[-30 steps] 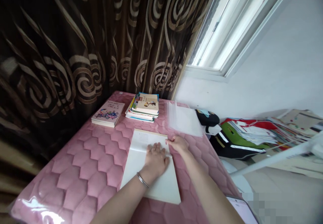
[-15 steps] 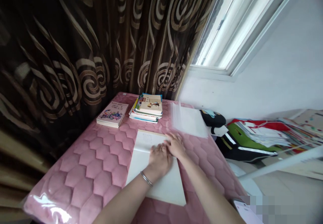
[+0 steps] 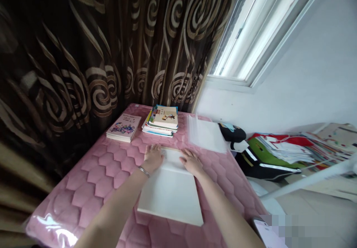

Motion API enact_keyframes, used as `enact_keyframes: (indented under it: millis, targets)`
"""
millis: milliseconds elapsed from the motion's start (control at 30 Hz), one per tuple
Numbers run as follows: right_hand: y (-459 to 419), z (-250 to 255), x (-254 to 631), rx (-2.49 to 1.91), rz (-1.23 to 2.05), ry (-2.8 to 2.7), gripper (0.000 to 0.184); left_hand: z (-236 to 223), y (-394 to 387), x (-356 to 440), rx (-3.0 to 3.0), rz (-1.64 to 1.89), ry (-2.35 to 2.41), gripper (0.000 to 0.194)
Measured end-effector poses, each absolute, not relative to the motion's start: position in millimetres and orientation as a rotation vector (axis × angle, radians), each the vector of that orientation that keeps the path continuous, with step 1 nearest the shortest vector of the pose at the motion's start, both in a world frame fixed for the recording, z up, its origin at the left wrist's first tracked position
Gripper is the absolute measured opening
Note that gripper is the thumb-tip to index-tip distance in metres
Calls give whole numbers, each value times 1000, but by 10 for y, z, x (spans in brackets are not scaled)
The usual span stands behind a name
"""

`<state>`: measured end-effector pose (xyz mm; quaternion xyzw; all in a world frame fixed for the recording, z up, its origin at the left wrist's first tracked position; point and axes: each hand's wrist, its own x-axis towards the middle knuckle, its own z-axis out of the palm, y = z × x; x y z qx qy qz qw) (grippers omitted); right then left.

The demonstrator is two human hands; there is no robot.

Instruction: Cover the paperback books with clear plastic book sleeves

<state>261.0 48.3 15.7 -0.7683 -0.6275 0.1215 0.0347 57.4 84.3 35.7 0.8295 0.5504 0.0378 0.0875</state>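
Observation:
An opened book or booklet [image 3: 171,196] with pale, mostly blank pages lies flat, a crease running across its far part. Small print shows on the far page. My left hand [image 3: 153,157], with a silver bangle at the wrist, rests over the far left corner, fingers stretched forward. On the far right edge lies my right hand [image 3: 192,161], its fingers spread over the page. Neither hand grasps anything that I can see.
A pink quilted surface [image 3: 103,181] under clear plastic bears everything. Farther off are a stack of books [image 3: 164,119], a smaller pile of illustrated books [image 3: 124,128] and clear plastic sheets [image 3: 206,134]. A phone [image 3: 269,233] lies at the near right.
My left hand has moved left from the middle of the book to its far left corner, away from my right hand. The right hand stays near the far right edge.

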Motion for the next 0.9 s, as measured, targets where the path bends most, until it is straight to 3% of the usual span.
enact_keyframes:
  millis: [233,367,900]
  targets:
    - [550,245,2201,-2182,251,-2054,60,313,825,601,2473,123,1624,59]
    - [637,217,1877,-1960,423,-2231,55,330,811,576,2461,136,1594,56]
    - [472,315,2438,-2379,545,-2005,59,350,887,332,2405,234,1706,57]
